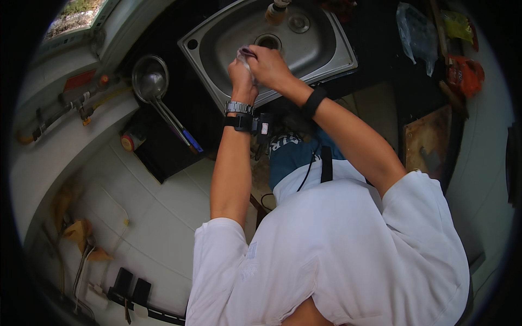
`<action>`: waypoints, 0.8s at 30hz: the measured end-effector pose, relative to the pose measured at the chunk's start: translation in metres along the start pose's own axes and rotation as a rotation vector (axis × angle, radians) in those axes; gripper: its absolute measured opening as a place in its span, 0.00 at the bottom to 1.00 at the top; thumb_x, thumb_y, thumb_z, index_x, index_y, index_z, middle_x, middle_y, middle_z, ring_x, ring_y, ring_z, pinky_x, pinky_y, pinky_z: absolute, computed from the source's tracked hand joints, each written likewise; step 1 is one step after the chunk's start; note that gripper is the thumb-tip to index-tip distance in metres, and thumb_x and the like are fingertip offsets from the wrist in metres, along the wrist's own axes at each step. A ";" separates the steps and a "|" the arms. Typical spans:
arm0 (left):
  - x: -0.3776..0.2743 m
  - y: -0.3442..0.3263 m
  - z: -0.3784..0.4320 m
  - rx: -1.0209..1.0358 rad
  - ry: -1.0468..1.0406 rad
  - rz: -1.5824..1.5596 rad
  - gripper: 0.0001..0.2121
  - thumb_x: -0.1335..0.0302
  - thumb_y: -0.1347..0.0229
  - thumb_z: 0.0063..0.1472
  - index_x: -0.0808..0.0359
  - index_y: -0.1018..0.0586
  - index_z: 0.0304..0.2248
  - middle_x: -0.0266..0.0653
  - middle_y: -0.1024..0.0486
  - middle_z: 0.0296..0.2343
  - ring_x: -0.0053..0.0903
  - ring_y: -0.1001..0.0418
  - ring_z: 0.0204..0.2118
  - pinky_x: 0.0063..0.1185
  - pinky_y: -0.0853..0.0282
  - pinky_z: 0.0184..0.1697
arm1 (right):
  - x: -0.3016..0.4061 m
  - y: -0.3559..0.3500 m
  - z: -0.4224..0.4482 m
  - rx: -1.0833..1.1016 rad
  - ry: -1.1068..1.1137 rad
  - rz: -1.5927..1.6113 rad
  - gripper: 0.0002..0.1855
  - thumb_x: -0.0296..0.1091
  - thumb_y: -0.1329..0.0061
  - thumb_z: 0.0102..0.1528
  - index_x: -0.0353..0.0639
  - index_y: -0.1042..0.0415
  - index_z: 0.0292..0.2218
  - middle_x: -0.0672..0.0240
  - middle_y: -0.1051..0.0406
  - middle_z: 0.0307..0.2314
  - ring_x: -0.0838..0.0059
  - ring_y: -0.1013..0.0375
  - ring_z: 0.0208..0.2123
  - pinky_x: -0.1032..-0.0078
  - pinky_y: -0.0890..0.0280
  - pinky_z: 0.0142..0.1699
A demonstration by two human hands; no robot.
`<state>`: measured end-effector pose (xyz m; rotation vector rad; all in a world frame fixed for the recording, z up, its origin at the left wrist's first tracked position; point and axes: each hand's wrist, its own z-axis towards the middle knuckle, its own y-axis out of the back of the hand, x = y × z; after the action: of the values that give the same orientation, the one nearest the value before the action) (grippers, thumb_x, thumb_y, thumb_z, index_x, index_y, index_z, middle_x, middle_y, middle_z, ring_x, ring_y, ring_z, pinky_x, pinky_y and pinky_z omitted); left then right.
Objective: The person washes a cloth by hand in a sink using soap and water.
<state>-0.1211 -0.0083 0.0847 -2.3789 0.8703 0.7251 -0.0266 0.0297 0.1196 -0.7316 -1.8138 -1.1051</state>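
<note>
Over the near left part of a stainless steel sink, my two hands are pressed together around a bunched, wet-looking cloth in purple and white. My left hand has its fist closed on it, the fingers mostly hidden. From the right, my right hand grips the cloth's upper end, thumb on top. A metal-link watch and a black strap with a small box circle my left wrist. A black band is on the right one. Just beyond my hands lies the sink's drain.
A steel pan or large ladle lies left of the sink, long handles towards me. Near the counter's corner is a red-lidded jar. A pipe with a valve runs along the left wall. Rightward lie a clear plastic bag and a red packet.
</note>
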 end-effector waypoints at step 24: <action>0.007 0.007 0.017 0.012 0.048 0.064 0.10 0.67 0.47 0.64 0.65 0.25 0.38 0.32 0.25 0.29 0.21 0.27 0.26 0.21 0.35 0.23 | -0.003 -0.003 0.000 0.014 -0.101 -0.077 0.14 0.39 0.58 0.55 0.41 0.26 0.35 0.49 0.26 0.27 0.43 0.27 0.32 0.54 0.32 0.38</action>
<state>-0.1272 -0.0056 0.0657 -2.3762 0.9719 0.6881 -0.0273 0.0278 0.1157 -0.7259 -1.9470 -1.1224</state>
